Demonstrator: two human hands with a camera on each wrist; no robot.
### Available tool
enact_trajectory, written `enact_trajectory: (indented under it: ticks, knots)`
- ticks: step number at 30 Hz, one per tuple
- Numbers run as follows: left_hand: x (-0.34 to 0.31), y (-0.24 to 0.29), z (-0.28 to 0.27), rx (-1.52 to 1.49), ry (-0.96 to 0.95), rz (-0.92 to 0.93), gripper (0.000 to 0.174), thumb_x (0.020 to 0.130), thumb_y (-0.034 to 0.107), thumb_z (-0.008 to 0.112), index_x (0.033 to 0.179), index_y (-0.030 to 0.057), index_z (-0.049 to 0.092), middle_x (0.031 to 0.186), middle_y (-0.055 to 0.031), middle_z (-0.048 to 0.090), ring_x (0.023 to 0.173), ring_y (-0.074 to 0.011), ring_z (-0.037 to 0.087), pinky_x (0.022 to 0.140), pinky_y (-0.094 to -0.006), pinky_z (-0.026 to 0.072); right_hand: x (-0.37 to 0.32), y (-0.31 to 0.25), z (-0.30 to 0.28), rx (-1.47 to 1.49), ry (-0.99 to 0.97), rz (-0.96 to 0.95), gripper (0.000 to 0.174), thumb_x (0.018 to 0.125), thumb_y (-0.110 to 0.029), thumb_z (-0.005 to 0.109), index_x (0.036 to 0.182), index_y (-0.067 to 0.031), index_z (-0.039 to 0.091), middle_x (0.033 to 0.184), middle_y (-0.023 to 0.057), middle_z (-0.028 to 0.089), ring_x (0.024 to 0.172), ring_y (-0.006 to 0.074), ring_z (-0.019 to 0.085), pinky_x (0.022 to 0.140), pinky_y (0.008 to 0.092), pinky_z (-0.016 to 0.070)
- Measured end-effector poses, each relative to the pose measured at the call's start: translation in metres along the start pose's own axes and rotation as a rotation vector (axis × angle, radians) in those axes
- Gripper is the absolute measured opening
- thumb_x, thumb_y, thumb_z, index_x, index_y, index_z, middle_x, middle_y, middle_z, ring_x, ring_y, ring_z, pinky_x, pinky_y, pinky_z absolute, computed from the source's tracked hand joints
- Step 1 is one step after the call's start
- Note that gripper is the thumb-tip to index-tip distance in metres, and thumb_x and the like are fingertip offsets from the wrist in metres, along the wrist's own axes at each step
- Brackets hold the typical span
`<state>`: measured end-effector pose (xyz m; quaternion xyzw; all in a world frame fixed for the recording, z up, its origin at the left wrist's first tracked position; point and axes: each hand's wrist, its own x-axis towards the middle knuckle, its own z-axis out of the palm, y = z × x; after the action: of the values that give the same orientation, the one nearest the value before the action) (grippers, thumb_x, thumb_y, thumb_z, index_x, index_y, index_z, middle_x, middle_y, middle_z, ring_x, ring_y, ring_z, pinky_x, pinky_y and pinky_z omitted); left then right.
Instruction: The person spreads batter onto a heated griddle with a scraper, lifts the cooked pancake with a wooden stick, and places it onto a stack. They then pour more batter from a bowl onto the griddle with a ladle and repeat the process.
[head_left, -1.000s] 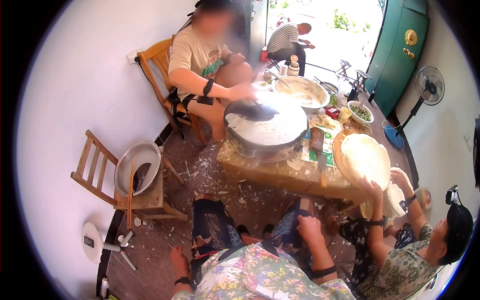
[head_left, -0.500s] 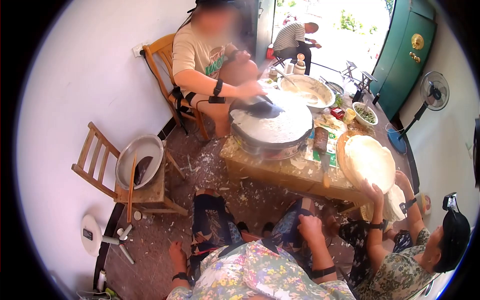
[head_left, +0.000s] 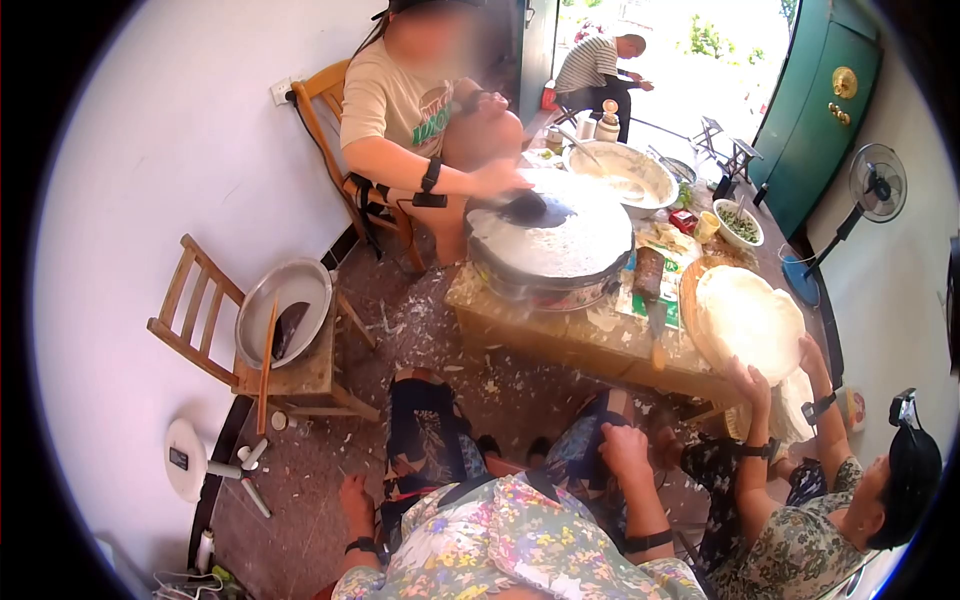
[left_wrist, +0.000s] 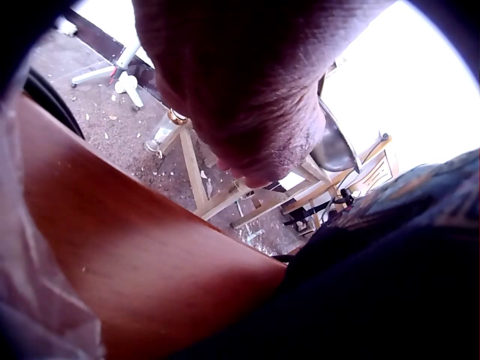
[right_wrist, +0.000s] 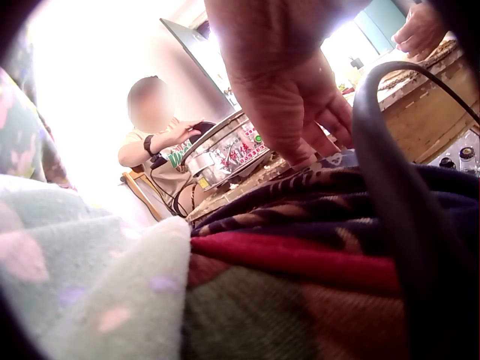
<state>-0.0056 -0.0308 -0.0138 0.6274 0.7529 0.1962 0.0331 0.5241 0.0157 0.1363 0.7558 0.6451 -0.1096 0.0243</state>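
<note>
My left hand point(head_left: 356, 503) hangs loosely beside my left thigh and holds nothing. In the left wrist view this hand point(left_wrist: 247, 97) is close above a reddish-brown wooden surface point(left_wrist: 142, 255), its fingers partly hidden behind the palm. My right hand point(head_left: 624, 452) rests on my right thigh with loosely bent fingers. The right wrist view shows that hand point(right_wrist: 292, 90) against the patterned dark trousers point(right_wrist: 315, 199), with nothing in it. Beyond my knees, another person's hand point(head_left: 500, 178) works a dark spreader point(head_left: 525, 208) over white batter on a round griddle point(head_left: 550, 245).
At right, a person's hands point(head_left: 750, 385) hold the edge of a stack of flatbreads point(head_left: 750, 320). A batter bowl point(head_left: 655, 170) stands behind the griddle on the low table point(head_left: 560, 335). To the left, a metal basin point(head_left: 322, 300) sits on a wooden chair point(head_left: 305, 382).
The person across has moved the spreader over the griddle, and white covers more of it. The head view has shifted slightly. Both my hands stay where they were.
</note>
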Motion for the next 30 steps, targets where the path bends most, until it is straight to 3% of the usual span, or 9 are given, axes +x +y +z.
enact_trajectory:
  ticks: [3,11,24,27,30]
  knots:
    - [-0.001,-0.004,0.004,0.006,0.001,-0.007,0.032,0.077,-0.003,0.048,0.101,0.0062,0.067,0.104,-0.0147,0.061,0.099,-0.0352,0.056,0.086,-0.0419,0.0444,-0.002,-0.001,-0.004,0.02,0.044,-0.011,0.014,0.071,-0.015,0.069,0.08,-0.0086,0.062,0.078,0.0156,0.067,0.079,0.0337,0.067,0.068,0.0453,0.0525]
    - [0.0,-0.003,0.001,0.016,0.029,0.014,0.027,0.081,0.003,0.047,0.098,0.0055,0.068,0.103,-0.0159,0.062,0.097,-0.0356,0.058,0.085,-0.0421,0.0459,-0.003,-0.001,-0.005,0.031,0.041,-0.008,0.016,0.071,-0.017,0.07,0.083,-0.0083,0.063,0.08,0.0156,0.068,0.081,0.0335,0.067,0.069,0.0452,0.0524]
    - [0.0,0.001,-0.006,-0.03,0.03,0.008,0.029,0.08,0.0,0.046,0.098,0.0065,0.067,0.104,-0.0148,0.062,0.098,-0.0356,0.058,0.086,-0.0429,0.0455,-0.002,0.001,-0.004,0.049,0.058,-0.013,0.014,0.072,-0.016,0.068,0.081,-0.008,0.063,0.079,0.0167,0.067,0.079,0.0349,0.066,0.069,0.0462,0.0524]
    - [0.0,-0.002,-0.001,-0.031,0.052,0.012,0.029,0.08,0.0,0.046,0.098,0.007,0.068,0.105,-0.0146,0.062,0.097,-0.0357,0.058,0.085,-0.0426,0.0462,-0.001,0.003,0.0,0.026,0.03,-0.001,0.021,0.072,-0.022,0.071,0.09,-0.0117,0.065,0.081,0.0157,0.068,0.08,0.0348,0.066,0.07,0.0456,0.0517]
    - [0.0,-0.007,0.003,-0.021,0.066,0.021,0.029,0.079,0.0,0.047,0.097,0.0075,0.068,0.104,-0.0145,0.062,0.097,-0.0359,0.058,0.084,-0.0425,0.0466,-0.001,0.003,0.0,0.024,0.038,0.003,0.021,0.072,-0.022,0.071,0.09,-0.0118,0.065,0.081,0.0154,0.068,0.08,0.0345,0.066,0.07,0.0456,0.0516]
